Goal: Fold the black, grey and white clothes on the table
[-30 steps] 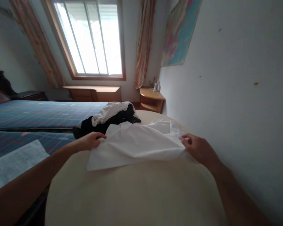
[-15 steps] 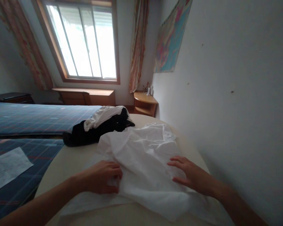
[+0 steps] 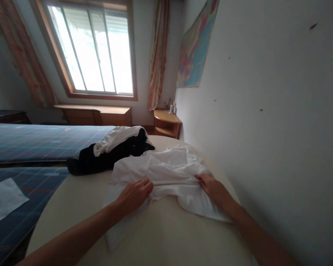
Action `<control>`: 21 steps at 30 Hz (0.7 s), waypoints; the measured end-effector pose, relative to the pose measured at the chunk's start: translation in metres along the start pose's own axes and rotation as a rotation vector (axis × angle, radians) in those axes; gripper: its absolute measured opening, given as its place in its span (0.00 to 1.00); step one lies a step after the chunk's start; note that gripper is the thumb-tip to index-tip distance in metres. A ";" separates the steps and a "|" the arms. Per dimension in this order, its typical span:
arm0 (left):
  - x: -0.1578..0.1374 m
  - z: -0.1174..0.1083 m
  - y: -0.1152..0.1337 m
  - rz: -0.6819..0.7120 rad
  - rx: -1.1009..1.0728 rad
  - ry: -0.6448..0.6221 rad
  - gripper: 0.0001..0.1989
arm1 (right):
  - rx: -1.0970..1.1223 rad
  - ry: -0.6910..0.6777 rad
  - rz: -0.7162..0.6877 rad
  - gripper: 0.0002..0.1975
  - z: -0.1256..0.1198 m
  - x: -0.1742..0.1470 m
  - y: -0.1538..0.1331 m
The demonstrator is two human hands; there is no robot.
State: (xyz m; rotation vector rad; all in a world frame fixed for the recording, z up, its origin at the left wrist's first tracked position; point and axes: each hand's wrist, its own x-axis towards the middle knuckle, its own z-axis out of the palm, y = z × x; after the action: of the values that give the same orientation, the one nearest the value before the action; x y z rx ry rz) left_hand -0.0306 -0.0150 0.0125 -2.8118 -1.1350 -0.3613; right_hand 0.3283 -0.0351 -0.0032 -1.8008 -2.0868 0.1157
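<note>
A thin white garment [image 3: 166,168], perhaps a shirt, lies crumpled on the round cream table [image 3: 166,236]. My left hand [image 3: 138,190] is closed on its near part, left of the middle, with the fingers curled into the cloth. On the right, my right hand [image 3: 211,186] pinches the cloth near its right side. Between the two hands the fabric is drawn into tight folds. Loose parts of the garment hang towards me beside both wrists. The fingertips are partly hidden in the cloth.
Beyond the garment lies a heap of black clothing [image 3: 111,157] with a white cloth [image 3: 113,139] on top. Left of the table is a plaid-covered bed [image 3: 44,144] and a paper sheet [image 3: 5,199]. The wall [image 3: 266,147] stands close on the right.
Both hands have closed on the white garment and moved away from me. Its near edge has been gathered up and away, baring the front of the table.
</note>
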 end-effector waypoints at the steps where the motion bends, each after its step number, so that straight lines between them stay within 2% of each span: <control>1: 0.001 0.000 0.004 0.047 -0.020 -0.017 0.05 | 0.002 0.007 0.022 0.14 0.004 0.003 0.001; 4: 0.000 0.004 0.014 0.201 -0.077 -0.026 0.09 | 0.014 0.038 0.044 0.14 0.012 0.005 -0.001; 6: -0.003 0.010 0.016 0.256 -0.105 -0.009 0.12 | 0.049 0.070 0.014 0.14 0.014 0.003 0.000; 9: -0.003 0.018 0.014 0.278 -0.098 0.008 0.05 | 0.120 0.055 -0.038 0.14 0.011 0.001 0.008; 13: -0.005 0.010 0.015 0.280 -0.135 -0.033 0.09 | 0.155 0.020 -0.067 0.16 0.007 0.003 0.023; 15: -0.009 -0.001 0.019 0.306 -0.291 -0.134 0.07 | 0.147 0.012 -0.063 0.17 0.007 0.003 0.027; 17: -0.016 -0.013 0.023 0.330 -0.495 -0.286 0.05 | 0.121 -0.003 -0.074 0.20 0.008 0.001 0.028; 21: -0.028 -0.024 0.031 0.272 -0.850 -0.601 0.07 | 0.022 -0.071 -0.126 0.27 0.008 -0.008 0.024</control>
State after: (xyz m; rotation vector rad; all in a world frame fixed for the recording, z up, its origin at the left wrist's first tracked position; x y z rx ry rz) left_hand -0.0332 -0.0600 0.0285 -3.9533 -0.7299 0.0773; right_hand 0.3486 -0.0372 -0.0197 -1.6706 -2.2333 0.1703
